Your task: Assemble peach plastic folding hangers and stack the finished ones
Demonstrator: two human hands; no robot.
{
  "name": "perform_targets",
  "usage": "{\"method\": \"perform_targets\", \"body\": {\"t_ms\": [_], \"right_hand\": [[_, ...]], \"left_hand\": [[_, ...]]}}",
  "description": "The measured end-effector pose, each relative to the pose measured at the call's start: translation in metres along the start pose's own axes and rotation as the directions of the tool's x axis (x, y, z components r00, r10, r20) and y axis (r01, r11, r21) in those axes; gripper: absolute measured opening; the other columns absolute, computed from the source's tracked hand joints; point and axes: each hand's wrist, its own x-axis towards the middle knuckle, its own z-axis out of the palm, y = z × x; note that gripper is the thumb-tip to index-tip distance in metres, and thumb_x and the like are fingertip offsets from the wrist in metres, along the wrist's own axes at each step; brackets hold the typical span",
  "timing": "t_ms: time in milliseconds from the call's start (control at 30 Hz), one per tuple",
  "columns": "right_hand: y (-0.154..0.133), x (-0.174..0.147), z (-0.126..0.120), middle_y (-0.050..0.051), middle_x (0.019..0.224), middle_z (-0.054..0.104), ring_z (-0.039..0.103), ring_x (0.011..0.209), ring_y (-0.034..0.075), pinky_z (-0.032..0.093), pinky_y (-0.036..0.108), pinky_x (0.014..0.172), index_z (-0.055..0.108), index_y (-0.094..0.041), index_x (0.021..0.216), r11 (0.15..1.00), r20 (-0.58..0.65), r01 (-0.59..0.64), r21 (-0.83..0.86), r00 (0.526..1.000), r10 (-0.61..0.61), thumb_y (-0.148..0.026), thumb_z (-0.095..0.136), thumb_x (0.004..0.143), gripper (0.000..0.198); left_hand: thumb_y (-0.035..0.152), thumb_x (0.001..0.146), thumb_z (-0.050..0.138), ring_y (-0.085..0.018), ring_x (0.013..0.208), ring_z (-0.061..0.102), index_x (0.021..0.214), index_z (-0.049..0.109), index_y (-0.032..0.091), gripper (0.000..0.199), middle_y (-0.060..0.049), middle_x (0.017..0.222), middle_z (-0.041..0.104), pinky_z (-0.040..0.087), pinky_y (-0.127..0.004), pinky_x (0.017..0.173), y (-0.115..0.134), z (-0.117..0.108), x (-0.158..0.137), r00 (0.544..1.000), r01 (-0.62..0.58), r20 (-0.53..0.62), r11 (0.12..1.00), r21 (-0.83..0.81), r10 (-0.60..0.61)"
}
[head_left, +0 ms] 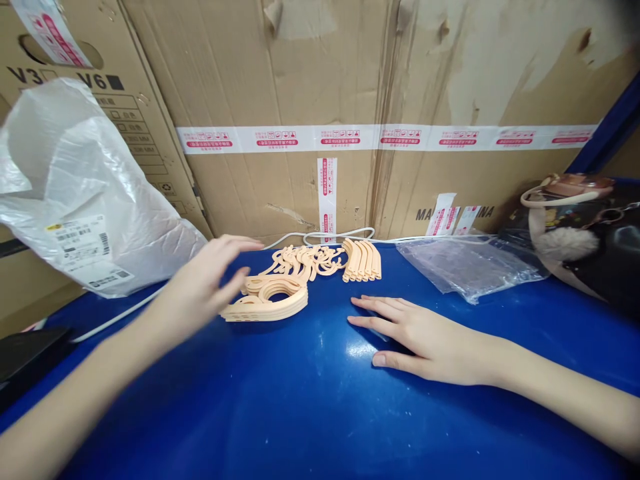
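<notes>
My left hand (207, 280) hovers at the left end of a stack of beige plastic pieces with round openings (275, 308), its thumb and fingers apart. Whether it touches the stack I cannot tell. Behind the stack lies a cluster of beige hook-shaped pieces (300, 260). To their right, several curved beige arm pieces (363, 260) sit side by side; together they look like parts of folding hangers. My right hand (425, 340) rests palm down near the blue tabletop (320, 400), fingers spread, with nothing in it.
Large cardboard boxes (280, 80) stand along the back. A white plastic mailer bag (85, 187) leans at left, above a black object (30, 360). A white cable (345, 233) runs behind the pieces. On the right are a clear plastic bag (465, 267) and a dark bag (600, 247).
</notes>
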Motion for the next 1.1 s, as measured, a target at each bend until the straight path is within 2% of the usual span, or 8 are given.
{"method": "perform_targets", "body": {"t_ms": [33,133,233,367,500,600,800,1100], "right_hand": [[0.000,0.000,0.001,0.008,0.152,0.027,0.028,0.137,0.028,0.027,0.048,0.110,0.038,-0.026,0.142,1.000,0.003,0.001,-0.004,1.000,-0.001,-0.052,0.042,0.092,0.057],[0.000,0.001,0.001,0.009,0.150,0.031,0.032,0.135,0.027,0.028,0.046,0.109,0.040,-0.024,0.140,1.000,-0.007,0.010,-0.003,1.000,-0.010,-0.052,0.042,0.092,0.056],[0.005,0.004,-0.006,0.008,0.133,0.054,0.051,0.120,0.022,0.038,0.038,0.101,0.053,-0.021,0.129,0.997,-0.151,-0.067,0.026,0.986,0.070,-0.049,0.038,0.095,0.046],[0.028,0.016,-0.028,0.006,0.096,0.069,0.063,0.086,0.021,0.046,0.034,0.076,0.062,-0.020,0.100,0.932,-0.406,-0.362,0.017,0.849,0.338,-0.045,0.032,0.096,0.040],[0.063,0.041,-0.042,0.008,0.085,0.069,0.064,0.080,0.025,0.043,0.033,0.068,0.054,-0.018,0.106,0.763,-0.341,-0.645,-0.044,0.727,0.596,-0.050,0.038,0.091,0.038],[0.083,0.063,-0.037,0.017,0.091,0.068,0.064,0.085,0.031,0.043,0.036,0.069,0.051,-0.012,0.108,0.693,-0.329,-0.719,-0.047,0.666,0.669,-0.056,0.036,0.090,0.050],[0.098,0.086,-0.022,0.017,0.102,0.067,0.063,0.095,0.031,0.044,0.035,0.073,0.051,-0.015,0.107,0.633,-0.278,-0.774,-0.015,0.611,0.741,-0.057,0.044,0.085,0.048],[0.100,0.089,-0.026,0.016,0.109,0.067,0.062,0.102,0.031,0.044,0.034,0.076,0.057,-0.016,0.111,0.633,-0.274,-0.773,-0.043,0.618,0.737,-0.048,0.047,0.084,0.043]], "left_hand": [[0.029,0.093,0.036,-0.023,0.119,0.048,0.121,0.048,0.021,0.032,-0.006,0.125,0.055,0.036,-0.039,0.103,0.017,0.004,-0.002,0.999,-0.037,-0.018,0.999,-0.020,0.037],[0.030,0.093,0.042,-0.022,0.127,0.043,0.131,0.043,0.028,0.038,-0.003,0.137,0.048,0.037,-0.039,0.106,0.064,0.022,-0.013,0.974,-0.181,0.114,0.975,-0.125,0.196],[0.037,0.093,0.044,-0.023,0.132,0.038,0.139,0.035,0.029,0.048,-0.003,0.144,0.042,0.037,-0.042,0.108,0.088,0.039,-0.023,0.899,-0.263,0.292,0.935,-0.237,0.326],[0.039,0.094,0.042,-0.023,0.131,0.041,0.137,0.039,0.031,0.044,-0.001,0.144,0.043,0.039,-0.044,0.107,0.088,0.045,-0.025,0.846,-0.209,0.411,0.921,-0.330,0.339],[0.038,0.095,0.041,-0.023,0.132,0.039,0.136,0.041,0.029,0.043,-0.001,0.143,0.044,0.037,-0.044,0.109,0.084,0.043,-0.022,0.843,-0.209,0.416,0.919,-0.334,0.342],[0.036,0.094,0.042,-0.023,0.131,0.041,0.135,0.042,0.029,0.042,-0.002,0.141,0.046,0.037,-0.044,0.108,0.085,0.041,-0.022,0.848,-0.216,0.398,0.913,-0.345,0.351],[0.031,0.096,0.041,-0.022,0.130,0.042,0.135,0.042,0.025,0.040,-0.004,0.142,0.045,0.036,-0.043,0.108,0.087,0.037,-0.023,0.846,-0.229,0.400,0.918,-0.324,0.352],[0.025,0.094,0.042,-0.027,0.116,0.054,0.124,0.052,0.014,0.033,-0.011,0.130,0.056,0.042,-0.043,0.100,0.096,0.040,-0.026,0.839,-0.430,0.335,0.899,-0.075,0.429]]}}
